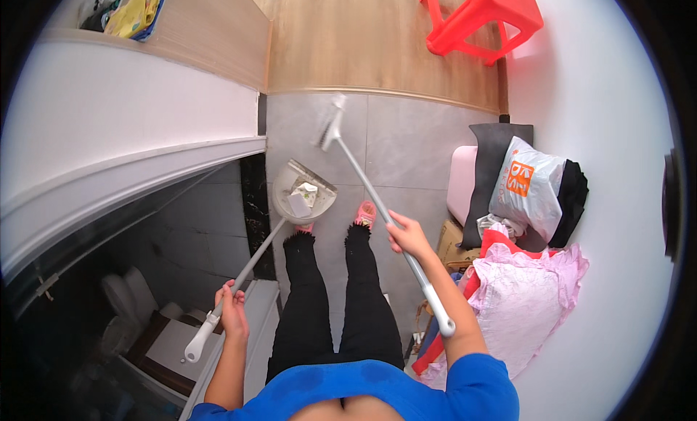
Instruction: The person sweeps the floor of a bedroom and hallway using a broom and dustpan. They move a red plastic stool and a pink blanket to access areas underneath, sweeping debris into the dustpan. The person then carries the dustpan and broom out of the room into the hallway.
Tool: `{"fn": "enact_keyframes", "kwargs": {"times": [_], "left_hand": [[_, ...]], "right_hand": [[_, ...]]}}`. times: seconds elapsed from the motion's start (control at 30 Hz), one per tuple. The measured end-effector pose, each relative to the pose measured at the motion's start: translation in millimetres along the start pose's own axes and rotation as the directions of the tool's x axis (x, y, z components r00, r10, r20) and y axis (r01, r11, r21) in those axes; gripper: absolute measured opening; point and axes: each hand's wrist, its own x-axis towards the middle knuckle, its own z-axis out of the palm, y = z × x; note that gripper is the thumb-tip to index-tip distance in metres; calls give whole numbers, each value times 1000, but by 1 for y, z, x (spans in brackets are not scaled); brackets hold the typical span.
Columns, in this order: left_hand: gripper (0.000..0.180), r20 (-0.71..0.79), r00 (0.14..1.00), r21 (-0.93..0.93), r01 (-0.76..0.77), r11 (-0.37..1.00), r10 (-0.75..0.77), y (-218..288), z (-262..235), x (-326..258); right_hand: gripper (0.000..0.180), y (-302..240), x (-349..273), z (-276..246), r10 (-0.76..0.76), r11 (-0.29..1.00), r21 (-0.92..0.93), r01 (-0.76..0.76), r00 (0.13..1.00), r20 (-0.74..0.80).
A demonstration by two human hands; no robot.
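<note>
My left hand (pixel 232 312) is closed round the grey handle of a long-handled dustpan (pixel 282 203). The pan rests on the grey tile floor in front of my feet, with crumpled white paper (pixel 308 193) and a flat white piece (pixel 298 205) inside it. In my right hand (pixel 409 234) is the grey shaft of a broom (pixel 356 163), gripped partway along, its white grip end lying over my forearm. The broom's head is slightly blurred; it is over the tiles beyond the dustpan, to its right, and apart from it.
Wooden flooring (pixel 341 43) begins beyond the tiles, with a red plastic stool (pixel 485 18) at far right. Along the right wall are a white plastic bag (pixel 524 185), a dark mat (pixel 472 196) and pink cloth (pixel 526 297). A doorway (pixel 196 225) opens on the left.
</note>
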Motion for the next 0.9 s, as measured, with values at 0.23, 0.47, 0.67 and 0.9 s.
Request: {"fn": "enact_keyframes", "kwargs": {"times": [0.23, 0.47, 0.67, 0.9], "left_hand": [[17, 82, 995, 89, 42, 995, -49, 29, -8, 17], [13, 240, 969, 217, 8, 976, -62, 62, -10, 59], [13, 342, 934, 295, -5, 955, -101, 84, 3, 87], [16, 422, 900, 344, -44, 938, -113, 91, 33, 95]], "right_hand": [[49, -24, 109, 104, 70, 997, -33, -67, 992, 102], [48, 27, 75, 64, 144, 967, 232, -104, 976, -162], [44, 41, -8, 83, 73, 900, 433, 55, 959, -274], [55, 16, 63, 64, 144, 724, 682, 108, 943, -301]]}}
